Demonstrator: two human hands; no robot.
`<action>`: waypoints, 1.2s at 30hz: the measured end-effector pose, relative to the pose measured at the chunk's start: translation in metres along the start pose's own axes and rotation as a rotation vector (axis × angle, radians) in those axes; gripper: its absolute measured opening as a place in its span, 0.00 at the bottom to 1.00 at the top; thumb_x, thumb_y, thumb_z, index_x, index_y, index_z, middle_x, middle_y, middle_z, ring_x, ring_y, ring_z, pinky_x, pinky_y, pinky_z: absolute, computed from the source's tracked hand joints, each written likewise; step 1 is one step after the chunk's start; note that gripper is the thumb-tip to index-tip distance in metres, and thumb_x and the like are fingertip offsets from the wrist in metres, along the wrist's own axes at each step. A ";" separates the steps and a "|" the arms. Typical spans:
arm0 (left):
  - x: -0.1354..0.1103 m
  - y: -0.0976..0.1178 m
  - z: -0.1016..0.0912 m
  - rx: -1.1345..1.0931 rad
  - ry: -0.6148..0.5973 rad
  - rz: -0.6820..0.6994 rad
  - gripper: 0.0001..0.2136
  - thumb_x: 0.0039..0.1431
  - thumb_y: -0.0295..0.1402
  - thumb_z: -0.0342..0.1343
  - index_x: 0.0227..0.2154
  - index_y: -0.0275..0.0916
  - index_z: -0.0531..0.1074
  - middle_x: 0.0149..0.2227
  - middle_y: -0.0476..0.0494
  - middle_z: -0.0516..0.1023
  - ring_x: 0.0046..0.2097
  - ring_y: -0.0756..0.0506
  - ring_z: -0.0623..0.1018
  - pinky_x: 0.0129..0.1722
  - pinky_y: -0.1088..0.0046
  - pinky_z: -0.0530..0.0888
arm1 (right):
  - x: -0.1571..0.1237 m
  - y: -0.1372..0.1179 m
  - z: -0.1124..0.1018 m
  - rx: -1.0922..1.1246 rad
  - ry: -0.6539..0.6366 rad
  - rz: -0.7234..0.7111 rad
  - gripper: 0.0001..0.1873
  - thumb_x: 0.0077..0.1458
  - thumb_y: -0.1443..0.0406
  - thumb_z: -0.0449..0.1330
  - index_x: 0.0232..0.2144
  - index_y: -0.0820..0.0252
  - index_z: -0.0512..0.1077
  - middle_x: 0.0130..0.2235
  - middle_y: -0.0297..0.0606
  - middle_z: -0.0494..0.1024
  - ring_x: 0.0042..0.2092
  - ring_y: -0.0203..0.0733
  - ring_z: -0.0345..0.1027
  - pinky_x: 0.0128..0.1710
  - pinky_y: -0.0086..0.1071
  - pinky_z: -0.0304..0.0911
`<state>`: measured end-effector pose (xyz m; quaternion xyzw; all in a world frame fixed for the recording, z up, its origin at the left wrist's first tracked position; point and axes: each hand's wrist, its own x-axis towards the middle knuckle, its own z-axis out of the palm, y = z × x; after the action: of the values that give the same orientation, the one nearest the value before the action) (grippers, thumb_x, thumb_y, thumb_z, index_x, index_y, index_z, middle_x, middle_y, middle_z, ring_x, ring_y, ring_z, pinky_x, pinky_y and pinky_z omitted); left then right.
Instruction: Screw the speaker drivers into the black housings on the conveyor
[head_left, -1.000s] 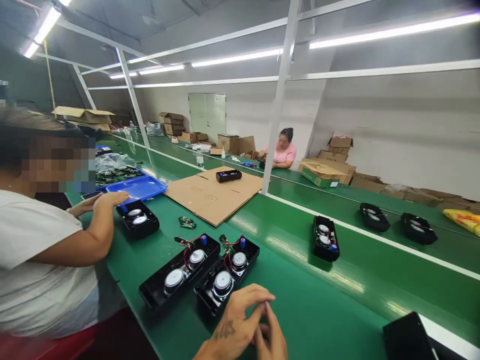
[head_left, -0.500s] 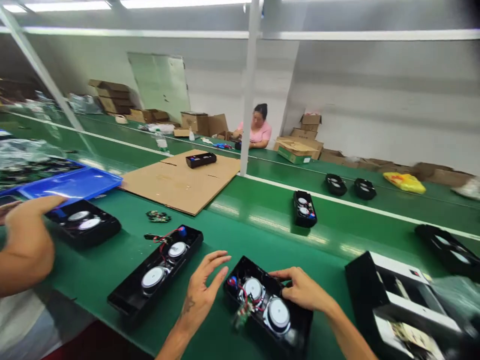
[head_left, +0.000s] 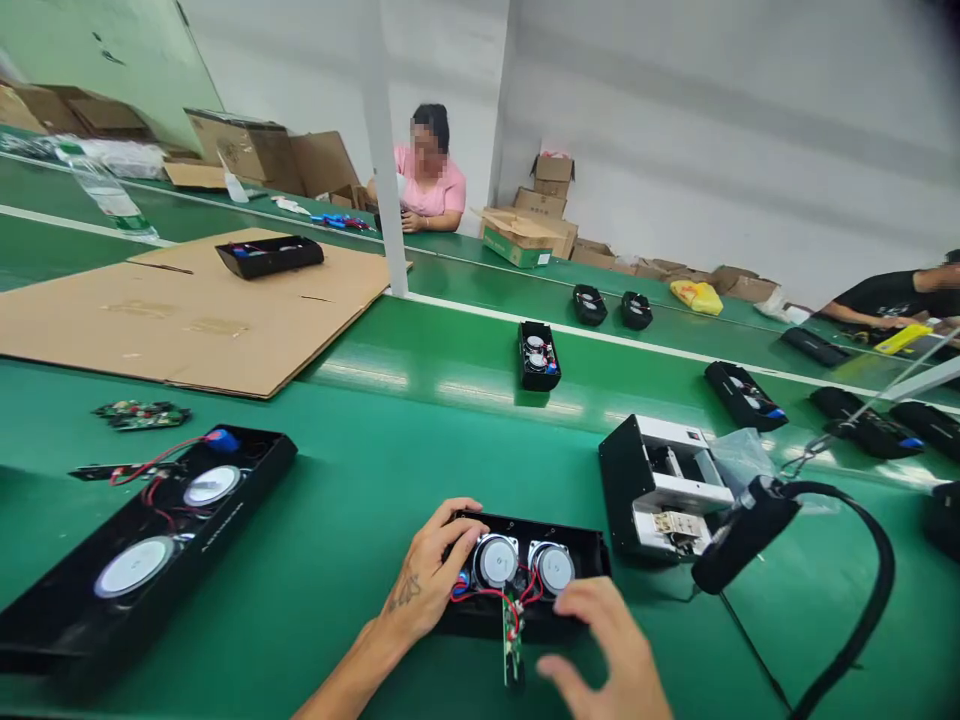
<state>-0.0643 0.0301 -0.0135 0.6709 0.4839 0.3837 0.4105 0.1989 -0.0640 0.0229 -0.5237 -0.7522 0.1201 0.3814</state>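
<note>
the green bench [head_left: 375,440] fills most of the view. take the held case as the dial's centre. at its far side, between eleven and twelve, sits a person [head_left: 439,190] in pink. a cardboard sheet [head_left: 180,330] lies at ten o'clock, bearing one black unit [head_left: 274,260]. a second case [head_left: 150,550] lies open at nine, well apart. at two, just beside the held case, stands a machine [head_left: 649,490] with a black side and white top.

the held case [head_left: 525,625] is low in the view, between the second case and the machine, its open face up. a black driver [head_left: 750,535] hangs near three.

the left hand [head_left: 427,575] clasps the case's nine o'clock end, fingers over the far wall, thumb inside. the right hand [head_left: 611,645], at four, has its fingers parted and bent around nothing; whether a fingertip touches the case, i cannot tell.

two round speakers [head_left: 497,560] sit inside the case. red wires [head_left: 487,592] lead to a narrow board [head_left: 512,640] jutting out at six.
</note>
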 end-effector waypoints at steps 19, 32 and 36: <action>-0.013 0.035 -0.020 0.283 -0.178 0.381 0.10 0.69 0.26 0.55 0.47 0.43 0.78 0.71 0.38 0.68 0.73 0.35 0.66 0.73 0.43 0.64 | 0.048 -0.015 0.008 -0.088 -0.305 -0.201 0.19 0.69 0.76 0.54 0.52 0.54 0.78 0.42 0.35 0.87 0.38 0.41 0.82 0.37 0.34 0.71; -0.012 0.025 -0.008 0.804 -0.386 0.628 0.09 0.62 0.39 0.70 0.38 0.40 0.80 0.67 0.44 0.73 0.74 0.21 0.62 0.74 0.32 0.54 | 0.052 -0.036 0.005 -0.252 -0.701 -0.051 0.25 0.55 0.79 0.54 0.49 0.53 0.77 0.43 0.36 0.82 0.40 0.47 0.78 0.37 0.39 0.69; -0.005 0.026 -0.006 0.838 -0.387 0.703 0.05 0.64 0.35 0.65 0.36 0.40 0.81 0.64 0.45 0.76 0.73 0.22 0.64 0.75 0.32 0.48 | 0.037 -0.036 0.011 -0.198 -0.609 -0.023 0.31 0.57 0.77 0.56 0.60 0.52 0.72 0.52 0.40 0.81 0.50 0.50 0.77 0.52 0.41 0.71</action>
<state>-0.0626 0.0212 0.0126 0.9546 0.2587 0.1428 0.0388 0.1605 -0.0445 0.0526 -0.4897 -0.8457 0.1935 0.0872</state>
